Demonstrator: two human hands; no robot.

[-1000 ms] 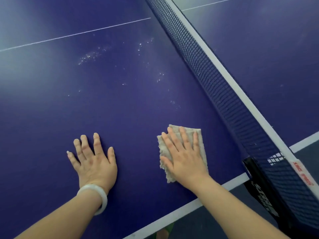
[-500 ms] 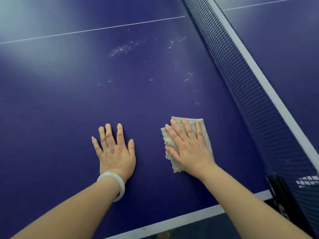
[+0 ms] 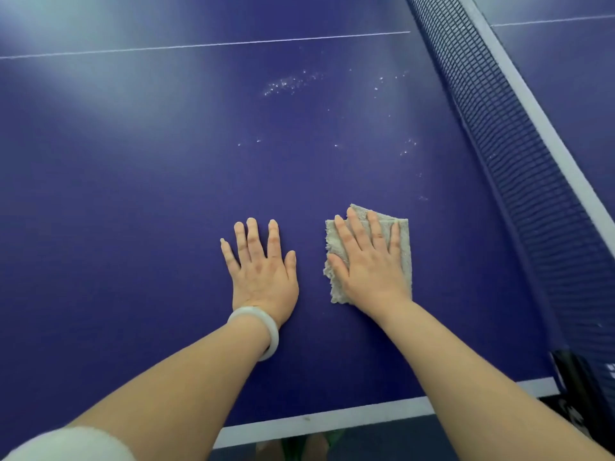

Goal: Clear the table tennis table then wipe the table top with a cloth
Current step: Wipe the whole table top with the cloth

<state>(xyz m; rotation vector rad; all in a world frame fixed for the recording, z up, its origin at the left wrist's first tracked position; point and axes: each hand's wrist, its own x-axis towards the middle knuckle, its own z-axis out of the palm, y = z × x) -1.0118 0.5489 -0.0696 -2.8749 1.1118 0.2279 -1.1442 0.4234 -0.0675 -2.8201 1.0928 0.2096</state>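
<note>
The cloth [image 3: 336, 291] lies flat on the table [image 3: 133, 201], near the near edge and towards the net [image 3: 519, 161]. It is a small, folded, beige piece with frayed edges. The right hand [image 3: 369, 264] presses on it palm down; its fingers [image 3: 376, 227] are straight and slightly spread, nothing curled round the fabric. The fingertips reach almost to the cloth's far edge, and the fabric shows past the thumb on the left and along the little finger on the right.

The left hand [image 3: 263, 267] rests flat on the bare blue top just beside the cloth, not touching it, fingers straight and a little apart, holding nothing. A pale bangle [image 3: 268, 327] sits on that wrist.

Beyond both hands, towards the middle of this half, white specks [image 3: 289, 83] are scattered over the surface — a denser streak far from the hands, thinner dots nearer the net. A thin white line [image 3: 199, 44] crosses the top beyond the specks and meets the net.

The net runs along the right side, dark mesh with a white top band; its black post [image 3: 579, 377] stands at the near right corner. A white border [image 3: 332, 420] marks the near edge, and both forearms cross it. A bit of white sleeve [image 3: 66, 444] shows at the lower left — blurred.
</note>
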